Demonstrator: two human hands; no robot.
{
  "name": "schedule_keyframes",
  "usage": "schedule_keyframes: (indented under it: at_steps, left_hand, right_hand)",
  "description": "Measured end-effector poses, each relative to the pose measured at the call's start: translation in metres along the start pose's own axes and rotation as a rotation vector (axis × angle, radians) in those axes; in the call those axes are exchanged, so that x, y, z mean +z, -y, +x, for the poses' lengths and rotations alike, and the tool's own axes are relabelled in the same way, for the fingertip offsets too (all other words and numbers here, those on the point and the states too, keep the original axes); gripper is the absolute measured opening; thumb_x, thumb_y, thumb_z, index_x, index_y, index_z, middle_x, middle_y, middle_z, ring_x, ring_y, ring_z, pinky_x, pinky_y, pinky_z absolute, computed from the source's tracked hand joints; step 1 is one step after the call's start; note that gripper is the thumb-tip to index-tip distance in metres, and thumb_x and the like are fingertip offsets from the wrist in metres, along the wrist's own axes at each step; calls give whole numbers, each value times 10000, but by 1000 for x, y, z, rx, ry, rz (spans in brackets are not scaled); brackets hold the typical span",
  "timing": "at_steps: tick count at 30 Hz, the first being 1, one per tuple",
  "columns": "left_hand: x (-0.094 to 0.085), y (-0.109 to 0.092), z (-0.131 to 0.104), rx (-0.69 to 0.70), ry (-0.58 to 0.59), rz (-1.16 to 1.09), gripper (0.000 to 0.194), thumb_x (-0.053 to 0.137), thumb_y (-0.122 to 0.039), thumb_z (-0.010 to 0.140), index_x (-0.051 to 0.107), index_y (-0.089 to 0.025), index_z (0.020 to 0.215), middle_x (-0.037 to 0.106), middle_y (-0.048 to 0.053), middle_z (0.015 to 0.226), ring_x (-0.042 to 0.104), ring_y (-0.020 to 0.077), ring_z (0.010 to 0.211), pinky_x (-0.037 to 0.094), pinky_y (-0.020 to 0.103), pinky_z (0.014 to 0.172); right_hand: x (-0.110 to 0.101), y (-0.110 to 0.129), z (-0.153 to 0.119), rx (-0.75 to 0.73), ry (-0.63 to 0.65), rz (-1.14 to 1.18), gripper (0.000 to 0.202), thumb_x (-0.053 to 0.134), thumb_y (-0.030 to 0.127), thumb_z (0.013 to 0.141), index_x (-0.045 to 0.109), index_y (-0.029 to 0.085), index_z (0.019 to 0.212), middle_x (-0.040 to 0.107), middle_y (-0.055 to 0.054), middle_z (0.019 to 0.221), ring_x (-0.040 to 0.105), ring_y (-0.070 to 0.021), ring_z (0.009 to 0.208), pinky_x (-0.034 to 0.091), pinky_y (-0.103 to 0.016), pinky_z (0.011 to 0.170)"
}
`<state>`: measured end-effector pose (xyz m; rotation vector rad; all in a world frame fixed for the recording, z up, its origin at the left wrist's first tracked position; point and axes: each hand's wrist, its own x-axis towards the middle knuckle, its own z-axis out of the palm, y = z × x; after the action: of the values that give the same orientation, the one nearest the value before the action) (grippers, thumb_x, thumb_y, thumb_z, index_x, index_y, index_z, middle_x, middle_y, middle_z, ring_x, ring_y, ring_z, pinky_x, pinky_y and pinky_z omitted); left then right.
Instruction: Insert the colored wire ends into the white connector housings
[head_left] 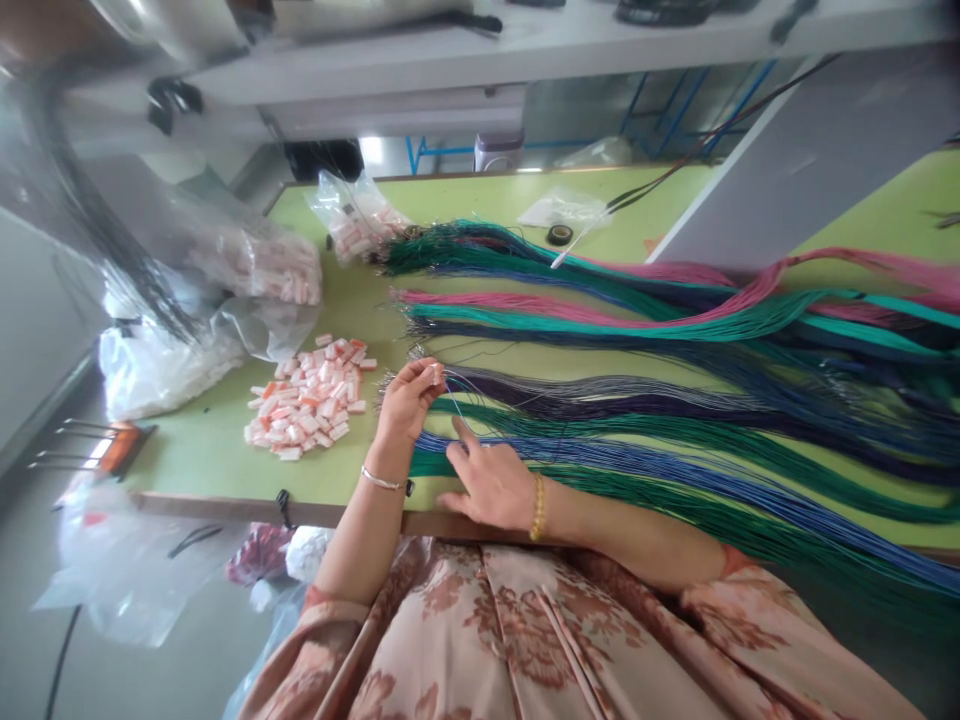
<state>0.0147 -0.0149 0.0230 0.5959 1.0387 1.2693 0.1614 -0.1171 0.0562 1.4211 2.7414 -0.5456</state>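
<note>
My left hand [406, 402] is closed in a pinch on a small white and orange plastic connector [433, 374]. Wires run out of it to the right, and one blue wire [455, 402] slants down toward my right hand [493, 484]. That hand is just below and to the right, with its index finger stretched out and its thumb apart. Whether the fingertip touches the blue wire I cannot tell. Left of my hands lies a loose pile of similar connectors [307, 400]. Beneath and beside my hands run bundles of green wires [645, 435] and blue wires [675, 470].
Pink and teal wire bundles [600, 312] stretch across the green table [225, 455]. Clear bags of connectors [281, 265] stand at the left back. A black tape roll [559, 235] lies behind the wires. A pronged orange fixture [118, 448] sits at the left edge. A grey post [795, 150] rises at right.
</note>
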Motion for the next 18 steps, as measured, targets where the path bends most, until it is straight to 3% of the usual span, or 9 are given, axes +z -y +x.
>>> schedule_keyframes:
  at_steps: [4, 7, 9, 11, 14, 18]
  left_hand:
    - [-1, 1, 2, 0, -15, 22, 231, 811, -195, 637, 663, -144, 806, 675, 24, 780, 598, 82, 648, 513, 247, 674]
    - [-2, 2, 3, 6, -24, 36, 229, 813, -194, 630, 662, -145, 795, 676, 26, 779, 594, 83, 651, 510, 239, 663]
    - [-3, 2, 4, 7, -31, 45, 240, 820, -202, 616, 661, -148, 787, 679, 24, 779, 590, 80, 651, 507, 229, 651]
    - [-3, 2, 5, 5, -41, 48, 254, 828, -213, 602, 657, -149, 778, 682, 24, 774, 589, 81, 650, 504, 222, 641]
    - [-4, 3, 6, 3, -54, 39, 257, 829, -212, 601, 650, -150, 775, 688, 27, 779, 586, 82, 641, 502, 225, 638]
    - [-5, 3, 7, -12, -46, 14, 235, 812, -185, 625, 649, -140, 789, 691, 42, 824, 582, 75, 635, 495, 228, 645]
  right_hand:
    - [-17, -4, -22, -168, -235, 164, 457, 447, 586, 919, 656, 183, 972, 618, -154, 1299, 697, -209, 831, 473, -279, 603]
    - [-25, -29, -8, 32, -424, 173, 447, 410, 542, 953, 658, 176, 894, 685, -140, 1158, 683, -196, 866, 420, -253, 594]
    - [-25, -50, 10, 215, -401, 122, 424, 429, 505, 958, 659, 159, 871, 714, -138, 1018, 675, -197, 813, 387, -256, 584]
    - [-21, -67, 26, 315, -290, 88, 432, 415, 474, 971, 658, 155, 812, 720, -128, 886, 665, -196, 758, 360, -261, 578]
    - [-15, -80, 36, 319, -225, 91, 466, 374, 472, 988, 652, 164, 776, 717, -108, 839, 659, -192, 750, 344, -266, 587]
    - [-16, -85, 36, 283, -330, 104, 419, 339, 428, 1009, 644, 167, 888, 709, -90, 937, 651, -175, 801, 353, -261, 610]
